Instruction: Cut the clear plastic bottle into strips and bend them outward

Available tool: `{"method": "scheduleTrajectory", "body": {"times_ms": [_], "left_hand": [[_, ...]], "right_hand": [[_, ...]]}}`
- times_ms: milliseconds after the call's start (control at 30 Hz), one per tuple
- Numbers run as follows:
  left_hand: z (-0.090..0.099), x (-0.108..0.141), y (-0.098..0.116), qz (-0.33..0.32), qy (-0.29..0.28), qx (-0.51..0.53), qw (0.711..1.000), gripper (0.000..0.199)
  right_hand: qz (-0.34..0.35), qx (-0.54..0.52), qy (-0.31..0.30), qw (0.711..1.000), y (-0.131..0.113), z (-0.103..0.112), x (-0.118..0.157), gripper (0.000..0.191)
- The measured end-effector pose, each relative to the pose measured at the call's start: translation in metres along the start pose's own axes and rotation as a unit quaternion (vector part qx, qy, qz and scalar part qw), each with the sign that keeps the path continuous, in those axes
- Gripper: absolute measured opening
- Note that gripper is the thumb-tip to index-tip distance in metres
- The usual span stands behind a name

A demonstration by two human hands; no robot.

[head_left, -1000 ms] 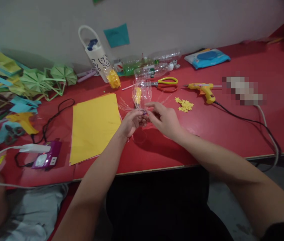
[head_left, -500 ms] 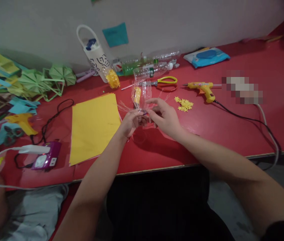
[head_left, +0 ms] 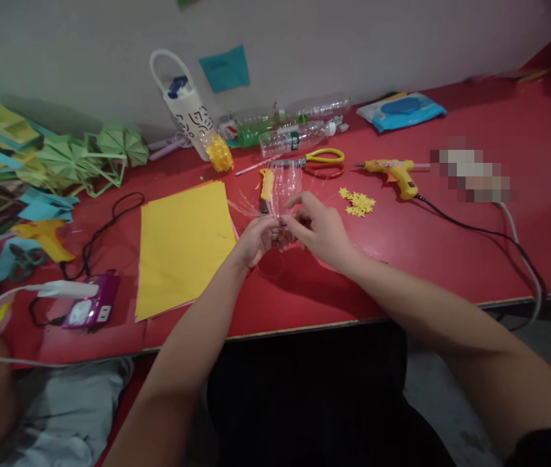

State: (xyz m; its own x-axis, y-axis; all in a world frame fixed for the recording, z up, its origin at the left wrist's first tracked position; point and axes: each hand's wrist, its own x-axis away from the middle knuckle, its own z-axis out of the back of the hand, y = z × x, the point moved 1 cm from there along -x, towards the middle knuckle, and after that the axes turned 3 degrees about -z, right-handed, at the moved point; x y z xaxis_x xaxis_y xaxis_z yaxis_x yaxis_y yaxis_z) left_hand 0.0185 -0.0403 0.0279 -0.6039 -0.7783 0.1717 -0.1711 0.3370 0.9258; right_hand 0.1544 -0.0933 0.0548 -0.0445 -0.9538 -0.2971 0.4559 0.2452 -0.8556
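Note:
Over the red table, my left hand (head_left: 259,240) and my right hand (head_left: 321,229) meet at a clear piece of plastic cut into thin strips (head_left: 286,185). The fingers of both are closed round its lower end, and strips fan out upward and to the left. A small dark purple spot shows between the fingertips. Behind the strips lies a yellow-handled cutter (head_left: 266,187), partly covered. Scissors with yellow and red handles (head_left: 324,155) lie just beyond. Small yellow paper stars (head_left: 359,202) are heaped to the right of my right hand.
Yellow paper sheets (head_left: 185,250) lie left, near a purple power socket (head_left: 91,301) and a glue gun (head_left: 45,237). Another glue gun (head_left: 395,174) is at the right. Plastic bottles (head_left: 295,137), a white cup (head_left: 190,117) and a wipes pack (head_left: 402,111) stand or lie along the wall.
The clear strips have shifted slightly to the right and uncovered more of the yellow cutter. Both hands keep nearly the same place.

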Motion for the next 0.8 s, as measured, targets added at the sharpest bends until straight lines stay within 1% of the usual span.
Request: {"method": "scheduleTrajectory", "body": {"times_ms": [133, 300, 433, 667, 800], "left_hand": [[0.001, -0.001, -0.001, 0.013, 0.007, 0.01, 1.0, 0.017], [-0.002, -0.002, 0.004, 0.036, 0.056, 0.054, 0.996, 0.013], [-0.006, -0.001, 0.009, 0.046, 0.085, 0.081, 0.992, 0.014], [-0.005, 0.0, 0.008, 0.043, 0.083, 0.08, 0.992, 0.013], [-0.003, -0.001, 0.006, 0.043, 0.051, 0.066, 0.996, 0.017]], "right_hand": [[0.012, 0.016, 0.008, 1.0, 0.002, 0.0, 0.0, 0.001], [0.047, 0.007, 0.009, 0.999, 0.003, 0.0, 0.002, 0.01], [0.05, 0.015, 0.007, 0.999, 0.004, -0.001, 0.003, 0.015], [0.05, 0.028, 0.018, 0.998, 0.003, 0.0, 0.003, 0.018], [0.051, 0.022, 0.033, 0.998, 0.002, 0.001, 0.003, 0.016]]}}
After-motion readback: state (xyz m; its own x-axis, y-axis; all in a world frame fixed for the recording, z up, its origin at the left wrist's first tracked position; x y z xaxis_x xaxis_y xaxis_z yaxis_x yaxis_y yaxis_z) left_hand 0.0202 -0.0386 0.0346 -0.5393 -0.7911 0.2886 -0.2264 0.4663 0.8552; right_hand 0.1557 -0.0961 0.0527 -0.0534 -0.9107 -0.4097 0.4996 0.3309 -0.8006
